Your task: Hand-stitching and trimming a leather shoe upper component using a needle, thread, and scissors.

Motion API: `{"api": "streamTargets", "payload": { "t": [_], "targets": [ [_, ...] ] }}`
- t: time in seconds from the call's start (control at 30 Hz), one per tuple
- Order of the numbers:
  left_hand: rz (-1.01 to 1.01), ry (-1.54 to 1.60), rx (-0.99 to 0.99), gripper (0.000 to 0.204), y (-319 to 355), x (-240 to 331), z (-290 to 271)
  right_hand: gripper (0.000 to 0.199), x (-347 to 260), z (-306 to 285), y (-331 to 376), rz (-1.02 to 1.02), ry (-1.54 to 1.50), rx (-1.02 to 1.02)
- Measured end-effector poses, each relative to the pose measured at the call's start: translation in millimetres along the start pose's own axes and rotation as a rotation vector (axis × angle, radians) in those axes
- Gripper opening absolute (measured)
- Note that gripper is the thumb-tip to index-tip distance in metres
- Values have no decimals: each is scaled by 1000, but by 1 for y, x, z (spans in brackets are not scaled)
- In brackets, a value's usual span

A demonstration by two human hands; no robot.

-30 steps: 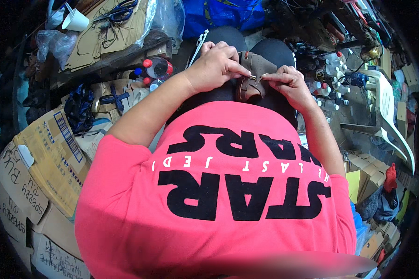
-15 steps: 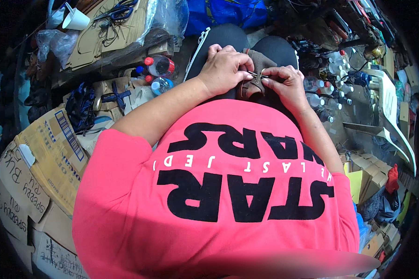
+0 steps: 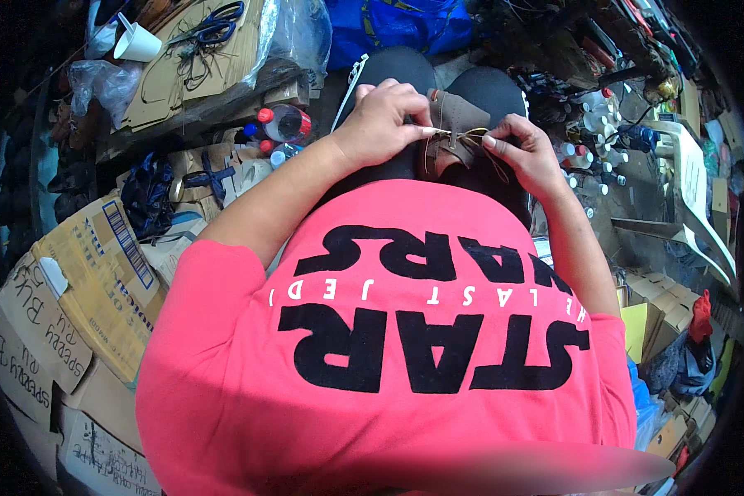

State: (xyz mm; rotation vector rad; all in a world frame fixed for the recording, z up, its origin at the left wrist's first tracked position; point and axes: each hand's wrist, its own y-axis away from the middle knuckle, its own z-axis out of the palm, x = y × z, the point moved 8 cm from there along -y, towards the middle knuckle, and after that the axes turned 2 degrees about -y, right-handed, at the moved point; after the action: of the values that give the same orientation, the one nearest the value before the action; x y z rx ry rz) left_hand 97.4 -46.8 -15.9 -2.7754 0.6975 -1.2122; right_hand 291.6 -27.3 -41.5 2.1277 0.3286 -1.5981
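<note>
A brown leather shoe piece [image 3: 453, 116] rests on my lap, over dark trousers. My left hand [image 3: 384, 124] grips its left side, with thumb and forefinger pinching a thin tan lace or thread [image 3: 459, 134] at its edge. My right hand [image 3: 525, 153] pinches the same thread on the right side of the piece. Loops of the thread hang down between the two hands. My pink printed shirt fills the lower half of the view.
Flattened cardboard boxes [image 3: 91, 281] lie at my left. Plastic bottles with red caps [image 3: 283, 124] sit near my left knee. Scissors [image 3: 215, 29] and a white paper cup [image 3: 136, 41] lie on cardboard at top left. More bottles [image 3: 591, 140] stand at right.
Both hands have shifted slightly on the leather piece; the right hand has moved a little down and right, drawing the thread out between the hands.
</note>
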Motion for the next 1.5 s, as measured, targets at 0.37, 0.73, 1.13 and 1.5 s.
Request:
{"api": "streamTargets", "payload": {
  "t": [0.37, 0.73, 1.13, 1.5],
  "targets": [
    [279, -537, -282, 11, -10, 38, 24, 3, -50, 45, -8, -323, 1054, -227],
    [-431, 253, 51, 7, 64, -94, -83, 13, 18, -66, 19, 224, 82, 69],
    [-260, 1610, 172, 20, 15, -48, -60, 16, 5, -35, -5, 7, -892, 83],
    [-631, 1040, 198, 14, 87, -143, -96, 16, 119, -161, 66, 182, -632, 568]
  ]
}}
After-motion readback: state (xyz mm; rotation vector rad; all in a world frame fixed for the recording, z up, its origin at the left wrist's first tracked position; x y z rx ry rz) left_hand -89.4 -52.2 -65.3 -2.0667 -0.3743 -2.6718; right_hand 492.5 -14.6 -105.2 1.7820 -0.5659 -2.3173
